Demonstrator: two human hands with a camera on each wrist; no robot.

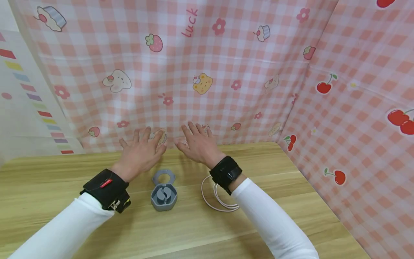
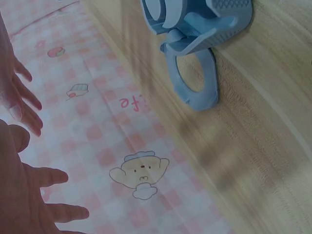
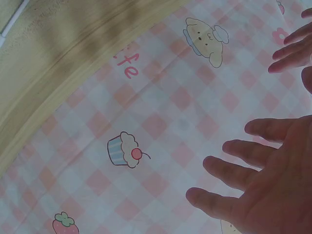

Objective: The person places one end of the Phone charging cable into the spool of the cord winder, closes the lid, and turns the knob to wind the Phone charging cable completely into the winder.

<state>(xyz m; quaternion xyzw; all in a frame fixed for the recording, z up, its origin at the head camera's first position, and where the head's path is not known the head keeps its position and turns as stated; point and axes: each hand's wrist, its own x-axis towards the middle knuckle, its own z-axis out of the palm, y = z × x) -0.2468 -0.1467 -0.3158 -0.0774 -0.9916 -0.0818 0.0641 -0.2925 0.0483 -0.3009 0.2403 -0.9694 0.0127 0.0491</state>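
Note:
Both hands hover palm down over the back part of the table, fingers straight and spread, holding nothing. The left hand (image 1: 139,154) is above and to the left of a grey six-sided case (image 1: 164,204), whose ring-shaped lid (image 1: 155,177) is flipped back on the far side. Two curved pieces fill the case's middle. In the left wrist view the case (image 2: 195,29) looks bluish and is partly cut off. To the right, the right hand (image 1: 202,145) is beyond a loosely coiled white cable (image 1: 223,210). Its wristband and forearm cover part of the cable.
A pink checked cloth (image 1: 181,72) with cartoon prints hangs behind the wooden table (image 1: 181,233), and another checked cloth (image 1: 365,151) borders its right side. At the left hangs a pale sheet (image 1: 26,118) with coloured bars. Black bands (image 1: 108,189) circle both wrists.

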